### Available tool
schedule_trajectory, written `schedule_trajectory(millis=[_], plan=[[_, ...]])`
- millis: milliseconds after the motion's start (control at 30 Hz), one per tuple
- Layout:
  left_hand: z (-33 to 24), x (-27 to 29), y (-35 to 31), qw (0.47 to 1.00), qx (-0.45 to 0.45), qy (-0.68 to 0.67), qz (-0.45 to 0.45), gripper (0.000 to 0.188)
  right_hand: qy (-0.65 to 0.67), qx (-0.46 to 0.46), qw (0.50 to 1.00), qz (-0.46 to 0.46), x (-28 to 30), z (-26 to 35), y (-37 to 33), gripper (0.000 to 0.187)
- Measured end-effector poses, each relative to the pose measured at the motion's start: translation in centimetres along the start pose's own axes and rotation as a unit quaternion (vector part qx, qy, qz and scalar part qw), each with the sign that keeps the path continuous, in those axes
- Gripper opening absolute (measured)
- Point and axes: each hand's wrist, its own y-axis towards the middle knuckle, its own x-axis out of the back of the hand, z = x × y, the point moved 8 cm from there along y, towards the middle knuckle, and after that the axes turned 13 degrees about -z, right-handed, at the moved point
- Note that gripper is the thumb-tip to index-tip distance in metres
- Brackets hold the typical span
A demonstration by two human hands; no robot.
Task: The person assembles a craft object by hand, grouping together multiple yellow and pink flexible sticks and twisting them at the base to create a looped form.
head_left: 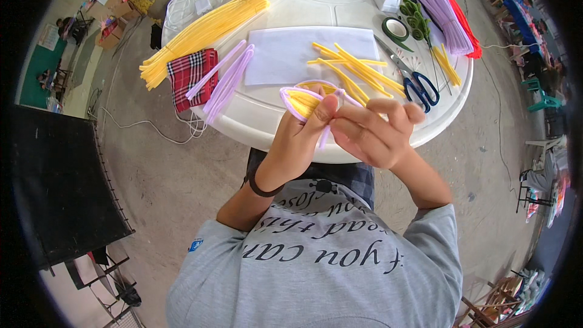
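Over the near edge of the white table, my left hand (299, 136) pinches a flower made of pipe cleaners (302, 102), with yellow petals edged in purple. My right hand (375, 130) is closed at the flower's right side, thumb and fingertips pressed together on a purple pipe cleaner (324, 136) that runs from it. Part of the flower is hidden behind the fingers. Just beyond my hands, several loose yellow pipe cleaners (355, 67) lie partly on a white sheet (282, 54). Left of the sheet rest some purple pipe cleaners (229, 82).
Blue-handled scissors (420, 88), green tape (396, 29) and green wire stems (415, 19) lie on the right of the table (291, 6). Bundles of purple (437, 6) and red pipe cleaners (464, 21) sit behind. A yellow bundle (209, 30) and plaid cloth (193, 78) are at left.
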Motion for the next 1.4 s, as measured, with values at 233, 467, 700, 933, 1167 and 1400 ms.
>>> schedule_trajectory(millis=[233, 467, 700, 933, 1167, 1400], plan=[[-1.5, -0.2, -0.1, 0.995, -0.099, 0.020, -0.011, 0.027, 0.121, -0.267, 0.956, 0.030, -0.2, -1.7, 0.0, 0.023], [-2.5, 0.2, -0.8, 0.971, -0.211, 0.101, -0.044, 0.024, 0.199, -0.461, 0.863, -0.045, -1.1, -1.5, -3.2, 0.018], [-3.9, -0.9, -1.9, 0.885, -0.384, 0.263, -0.020, 0.021, 0.328, -0.662, 0.661, -0.129, -2.3, -2.3, -6.9, 0.012], [-2.4, 0.5, -0.2, 0.988, -0.136, 0.066, -0.040, 0.022, 0.273, -0.555, 0.785, -0.018, -0.8, -3.1, -2.8, 0.016], [-3.7, 0.1, -0.4, 0.947, -0.276, 0.160, -0.026, 0.021, 0.142, -0.441, 0.880, 0.101, -0.8, -2.6, -0.9, 0.015], [-4.8, 0.2, -0.3, 0.926, -0.296, 0.235, -0.024, 0.021, 0.198, -0.397, 0.880, 0.168, -2.2, -2.2, -0.1, 0.012]])
